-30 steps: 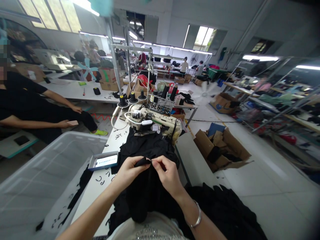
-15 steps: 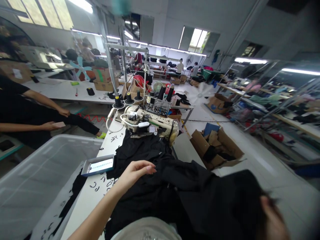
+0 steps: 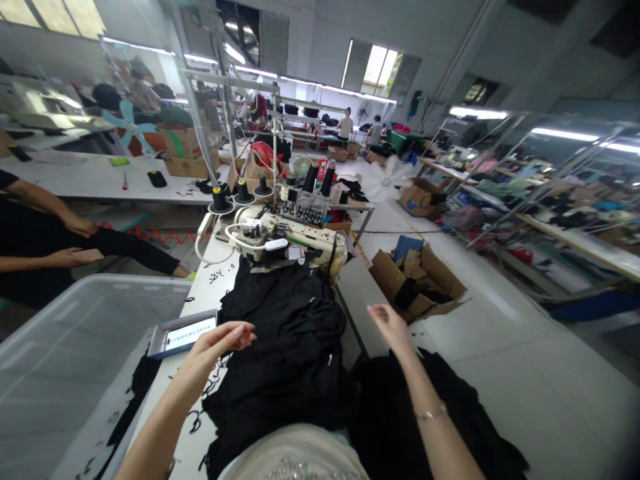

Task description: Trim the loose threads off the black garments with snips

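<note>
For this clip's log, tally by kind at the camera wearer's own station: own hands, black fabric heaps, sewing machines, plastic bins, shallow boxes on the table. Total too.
Hands: 2 (left hand, right hand)
Black fabric: 2 (table heap, lower-right heap)
Machines: 1 (sewing machine)
Bins: 1 (plastic bin)
Boxes: 1 (shallow box)
Total: 7

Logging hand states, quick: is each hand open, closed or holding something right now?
Left hand: open, fingers loosely curled, nothing visibly held.
Right hand: open, fingers bent, nothing clearly held.
</note>
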Demonstrator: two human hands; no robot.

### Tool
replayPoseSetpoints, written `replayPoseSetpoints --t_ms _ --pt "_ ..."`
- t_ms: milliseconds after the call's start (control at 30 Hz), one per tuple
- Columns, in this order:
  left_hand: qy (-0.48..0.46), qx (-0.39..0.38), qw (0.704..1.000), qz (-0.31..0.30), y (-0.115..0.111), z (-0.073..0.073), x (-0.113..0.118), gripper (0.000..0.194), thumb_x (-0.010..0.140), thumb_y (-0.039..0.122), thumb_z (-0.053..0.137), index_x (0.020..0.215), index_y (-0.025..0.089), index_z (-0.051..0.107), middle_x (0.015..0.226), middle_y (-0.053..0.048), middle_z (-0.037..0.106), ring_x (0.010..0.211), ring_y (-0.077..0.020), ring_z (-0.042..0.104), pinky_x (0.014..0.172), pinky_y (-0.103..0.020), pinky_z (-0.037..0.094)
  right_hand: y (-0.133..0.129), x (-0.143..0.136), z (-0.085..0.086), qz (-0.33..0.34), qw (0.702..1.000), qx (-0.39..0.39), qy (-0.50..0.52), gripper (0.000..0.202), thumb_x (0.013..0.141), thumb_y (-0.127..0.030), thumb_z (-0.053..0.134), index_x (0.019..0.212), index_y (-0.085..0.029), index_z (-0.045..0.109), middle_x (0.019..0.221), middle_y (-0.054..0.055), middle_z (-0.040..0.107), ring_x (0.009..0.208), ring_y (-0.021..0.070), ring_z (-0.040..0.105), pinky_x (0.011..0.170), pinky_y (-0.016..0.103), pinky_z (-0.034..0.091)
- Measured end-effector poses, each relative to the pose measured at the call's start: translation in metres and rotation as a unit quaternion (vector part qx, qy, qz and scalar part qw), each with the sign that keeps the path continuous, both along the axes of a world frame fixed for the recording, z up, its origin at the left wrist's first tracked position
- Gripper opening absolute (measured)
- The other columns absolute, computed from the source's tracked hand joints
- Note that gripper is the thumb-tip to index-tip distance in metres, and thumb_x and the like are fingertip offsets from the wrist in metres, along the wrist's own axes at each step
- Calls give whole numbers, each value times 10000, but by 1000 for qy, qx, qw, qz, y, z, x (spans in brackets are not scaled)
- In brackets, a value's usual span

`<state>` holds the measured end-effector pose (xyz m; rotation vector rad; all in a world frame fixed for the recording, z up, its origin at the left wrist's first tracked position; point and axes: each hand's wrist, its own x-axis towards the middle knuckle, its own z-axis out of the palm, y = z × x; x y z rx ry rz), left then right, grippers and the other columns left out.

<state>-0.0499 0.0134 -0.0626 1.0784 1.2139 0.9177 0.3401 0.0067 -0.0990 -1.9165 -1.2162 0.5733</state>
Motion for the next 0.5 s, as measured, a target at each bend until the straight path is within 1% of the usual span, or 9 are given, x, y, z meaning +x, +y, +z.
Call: replayPoseSetpoints --t_ms 100,167,200,267,333,367,433,467,500 --pt "15 12 1000 -25 -2 3 2 316 768 415 597 901 147 697 824 -88 722 799 -215 638 755 -308 495 37 -51 -30 61 997 -28 26 244 619 -360 712 678 -145 615 582 24 617 611 212 604 578 302 446" --pt "39 18 998 -55 -3 2 10 328 788 427 565 913 154 697 869 -91 723 852 -233 639 792 -331 492 51 -81 -33 108 993 -23 50 202 639 -323 692 653 -138 611 603 34 633 621 203 607 578 288 446" --pt "51 22 996 -69 -2 0 16 336 790 431 558 941 161 692 929 -93 717 913 -247 629 833 -350 482 54 -95 -27 135 989 -15 65 188 671 -314 667 685 -132 621 655 44 651 655 197 613 601 283 453" --pt "64 49 993 -85 -1 -7 35 410 743 432 614 1070 186 644 1120 -89 660 1107 -277 544 956 -399 411 55 -121 -4 188 977 6 96 203 732 -324 620 792 -130 638 771 47 672 726 178 617 655 266 463" --pt "52 96 992 -70 3 -16 57 646 639 416 716 1222 203 537 1289 -76 548 1266 -286 386 1063 -423 281 51 -145 28 260 956 26 131 231 766 -360 600 837 -144 641 806 25 668 743 156 608 665 240 464" --pt "30 111 992 -49 5 -20 67 733 599 418 745 1254 191 505 1314 -79 523 1289 -292 348 1084 -426 241 49 -154 43 303 941 38 147 237 778 -376 593 821 -149 643 783 14 660 725 148 600 650 229 460" --pt "-26 101 994 0 11 -24 79 712 639 484 698 1243 156 515 1281 -96 551 1265 -307 384 1080 -433 255 43 -168 67 365 910 70 181 247 813 -386 561 811 -154 645 752 7 644 684 133 579 616 216 445" --pt "-52 85 995 21 13 -23 81 668 699 543 616 1232 150 527 1250 -101 577 1241 -306 420 1065 -435 286 40 -171 75 369 904 90 197 247 836 -381 536 833 -158 643 760 9 643 674 128 572 605 215 437" --pt "-70 67 995 35 16 -19 80 646 755 598 508 1228 157 532 1221 -102 599 1220 -300 448 1049 -434 317 37 -173 79 352 906 111 210 243 855 -372 512 857 -163 637 773 13 644 671 126 568 600 215 433"
